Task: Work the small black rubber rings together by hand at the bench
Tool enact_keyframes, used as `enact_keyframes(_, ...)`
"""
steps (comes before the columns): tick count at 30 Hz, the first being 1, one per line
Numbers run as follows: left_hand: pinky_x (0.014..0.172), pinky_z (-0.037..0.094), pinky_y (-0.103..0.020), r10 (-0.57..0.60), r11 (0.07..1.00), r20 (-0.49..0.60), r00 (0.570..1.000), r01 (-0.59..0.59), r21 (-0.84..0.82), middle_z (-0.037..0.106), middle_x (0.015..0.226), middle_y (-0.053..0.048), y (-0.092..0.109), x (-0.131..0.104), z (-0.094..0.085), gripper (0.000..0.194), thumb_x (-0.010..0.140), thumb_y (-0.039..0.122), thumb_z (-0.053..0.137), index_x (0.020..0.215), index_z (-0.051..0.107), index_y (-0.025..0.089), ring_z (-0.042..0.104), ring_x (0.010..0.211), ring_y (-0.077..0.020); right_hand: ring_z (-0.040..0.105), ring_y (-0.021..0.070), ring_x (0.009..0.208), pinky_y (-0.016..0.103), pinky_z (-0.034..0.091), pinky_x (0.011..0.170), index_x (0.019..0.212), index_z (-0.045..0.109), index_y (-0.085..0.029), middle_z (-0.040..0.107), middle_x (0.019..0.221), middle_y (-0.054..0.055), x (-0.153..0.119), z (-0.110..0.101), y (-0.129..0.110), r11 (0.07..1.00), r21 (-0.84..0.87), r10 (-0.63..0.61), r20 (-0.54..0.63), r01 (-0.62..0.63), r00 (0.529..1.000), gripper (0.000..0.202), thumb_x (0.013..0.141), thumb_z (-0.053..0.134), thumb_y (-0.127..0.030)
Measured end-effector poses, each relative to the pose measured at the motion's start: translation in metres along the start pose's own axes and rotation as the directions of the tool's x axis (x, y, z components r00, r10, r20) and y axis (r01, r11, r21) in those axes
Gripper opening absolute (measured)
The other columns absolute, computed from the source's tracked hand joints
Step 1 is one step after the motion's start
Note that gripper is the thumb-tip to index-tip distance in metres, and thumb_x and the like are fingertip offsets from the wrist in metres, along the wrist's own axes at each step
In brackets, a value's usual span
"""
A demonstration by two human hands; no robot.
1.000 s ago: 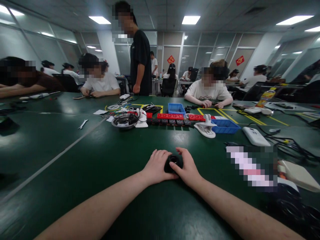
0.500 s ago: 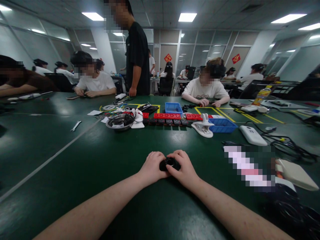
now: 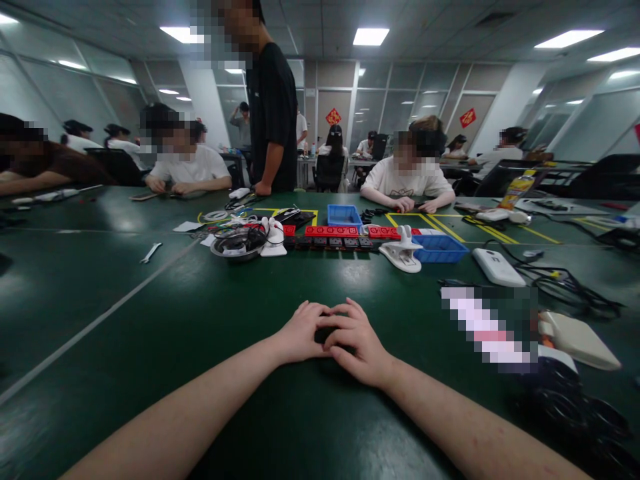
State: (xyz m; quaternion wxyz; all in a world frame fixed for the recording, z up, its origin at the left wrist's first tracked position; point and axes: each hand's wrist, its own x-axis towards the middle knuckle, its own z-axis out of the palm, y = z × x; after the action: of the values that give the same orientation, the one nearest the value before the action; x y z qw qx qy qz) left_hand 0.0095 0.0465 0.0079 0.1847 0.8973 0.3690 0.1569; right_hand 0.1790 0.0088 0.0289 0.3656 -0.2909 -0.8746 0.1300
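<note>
My left hand (image 3: 301, 333) is curled around a small black round part (image 3: 324, 335) just above the green table. My right hand (image 3: 361, 343) reaches over the same part from the right, with its fingers bent across the top and its thumb in front. Most of the black part is hidden behind the fingers, so its exact kind does not show. Both forearms come in from the lower corners.
Red socket strips (image 3: 333, 231) lie across the mid-table between white clip bases (image 3: 403, 252). A metal bowl (image 3: 235, 248), blue bins (image 3: 440, 249), a wrench (image 3: 151, 253), a white device (image 3: 499, 267) and black rings (image 3: 560, 403) lie around. People sit opposite; one stands.
My right hand's fingers have shifted left over the black part, covering the round opening that showed before. The left hand has stayed about in place. The view has turned slightly.
</note>
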Motion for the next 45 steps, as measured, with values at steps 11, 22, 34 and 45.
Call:
enact_keyframes(11,0.099,0.026,-0.048,0.01,1.0,-0.05,0.999,-0.011,-0.021,0.048,0.118,-0.008,0.009,-0.002,-0.005,0.071,0.061,0.056,0.065,0.119,0.042,0.022,0.042,0.111,-0.0271,0.047,0.0254,0.098,0.042,0.038,0.085,0.107,0.047,-0.014,0.052,0.104,0.012,-0.008,0.008,0.014,0.938,-0.17,0.249,-0.272,-0.302,0.929,0.048,0.076,0.046,-0.051)
enact_keyframes(22,0.096,0.031,-0.043,0.023,0.997,-0.162,0.986,-0.011,0.075,0.053,0.093,-0.004,0.015,-0.003,0.004,0.039,0.061,0.043,0.067,0.087,0.055,0.017,0.049,0.092,-0.0214,0.048,0.0195,0.075,0.035,0.037,0.069,0.075,0.05,-0.018,0.054,0.075,0.003,0.0,0.01,0.008,0.907,-0.228,0.33,-0.142,-0.355,0.933,0.027,0.071,0.058,-0.043)
enact_keyframes(34,0.09,0.037,-0.037,0.046,0.998,-0.055,0.997,-0.049,-0.042,0.052,0.1,-0.004,0.004,0.002,0.002,0.025,0.058,0.031,0.07,0.079,0.063,0.019,0.046,0.099,-0.0234,0.053,0.0186,0.093,0.043,0.027,0.097,0.066,0.057,-0.022,0.065,0.082,-0.001,-0.002,0.004,0.001,1.0,0.01,0.024,-0.028,-0.023,0.999,0.021,0.062,0.042,-0.007)
enact_keyframes(45,0.102,0.022,-0.05,-0.015,1.0,-0.062,0.998,0.014,-0.018,0.045,0.122,-0.008,0.009,-0.002,0.002,0.081,0.053,0.055,0.07,0.12,0.04,0.021,0.039,0.114,-0.0281,0.045,0.0245,0.109,0.049,0.023,0.1,0.112,0.045,-0.018,0.053,0.114,0.01,-0.007,0.004,0.003,0.988,-0.018,0.148,-0.148,-0.152,0.978,0.042,0.073,0.05,-0.033)
